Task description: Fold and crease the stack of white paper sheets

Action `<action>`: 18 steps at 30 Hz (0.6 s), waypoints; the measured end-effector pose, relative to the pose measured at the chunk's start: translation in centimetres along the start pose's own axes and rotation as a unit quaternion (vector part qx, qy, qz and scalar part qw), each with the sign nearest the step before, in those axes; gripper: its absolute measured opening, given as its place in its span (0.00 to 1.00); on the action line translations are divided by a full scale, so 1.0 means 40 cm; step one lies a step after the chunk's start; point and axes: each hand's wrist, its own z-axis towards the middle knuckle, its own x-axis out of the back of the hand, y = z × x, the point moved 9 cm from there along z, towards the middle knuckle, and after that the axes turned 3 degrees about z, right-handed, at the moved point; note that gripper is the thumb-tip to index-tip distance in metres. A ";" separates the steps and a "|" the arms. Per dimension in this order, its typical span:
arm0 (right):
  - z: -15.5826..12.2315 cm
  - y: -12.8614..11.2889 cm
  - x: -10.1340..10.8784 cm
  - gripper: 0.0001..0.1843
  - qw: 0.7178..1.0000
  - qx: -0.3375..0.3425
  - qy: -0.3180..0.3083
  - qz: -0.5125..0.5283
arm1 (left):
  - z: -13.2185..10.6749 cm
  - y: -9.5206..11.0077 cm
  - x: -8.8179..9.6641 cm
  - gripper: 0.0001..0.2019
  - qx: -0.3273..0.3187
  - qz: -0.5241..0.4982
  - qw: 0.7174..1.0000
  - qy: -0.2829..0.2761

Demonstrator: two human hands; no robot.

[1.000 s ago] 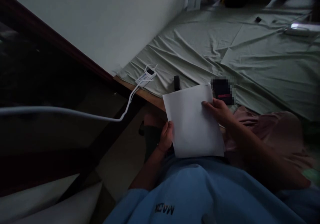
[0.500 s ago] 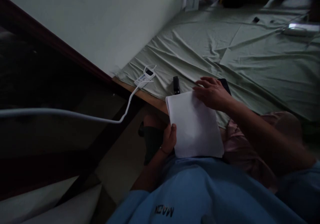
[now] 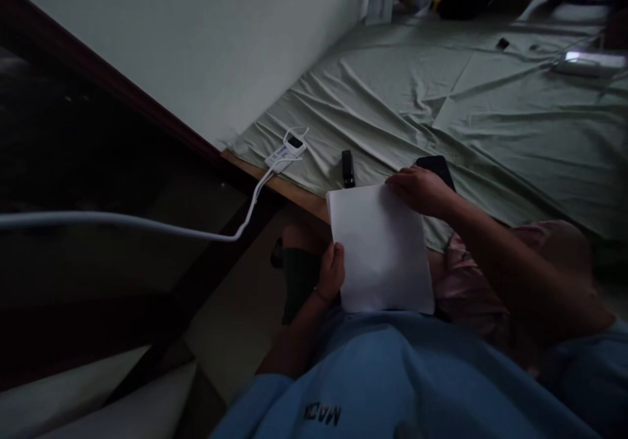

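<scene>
A white sheet of paper lies over my lap at the edge of a bed. My left hand grips its left edge, thumb on top. My right hand pinches the sheet's top right corner, fingers closed on it. Just beyond that hand a dark phone lies on the pale green bedsheet. A small black object lies left of the phone, close to the paper's top edge.
A white cable with a small white device runs from the bed corner off to the left. The wooden bed frame borders dark floor. Cluttered items and a lit device sit at the far end of the bed.
My right hand slid from the sheet's right side up to its top corner and closed on it, after passing over the phone. The paper shifted slightly. The left hand kept its grip.
</scene>
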 end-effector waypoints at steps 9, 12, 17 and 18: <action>-0.156 0.133 -0.159 0.22 0.867 -0.315 0.091 0.376 | 0.024 -0.113 -0.013 0.35 0.131 -0.166 0.977 0.003; -0.171 0.133 -0.178 0.19 0.888 -0.331 0.083 0.308 | 0.033 -0.138 -0.025 0.36 0.155 -0.169 0.973 0.002; -0.173 0.156 -0.168 0.20 0.890 -0.379 0.069 0.244 | 0.044 -0.133 -0.038 0.34 0.159 -0.144 0.977 0.002; -0.172 0.161 -0.169 0.20 0.887 -0.385 0.065 0.247 | 0.046 -0.128 -0.037 0.33 0.158 -0.141 0.977 0.007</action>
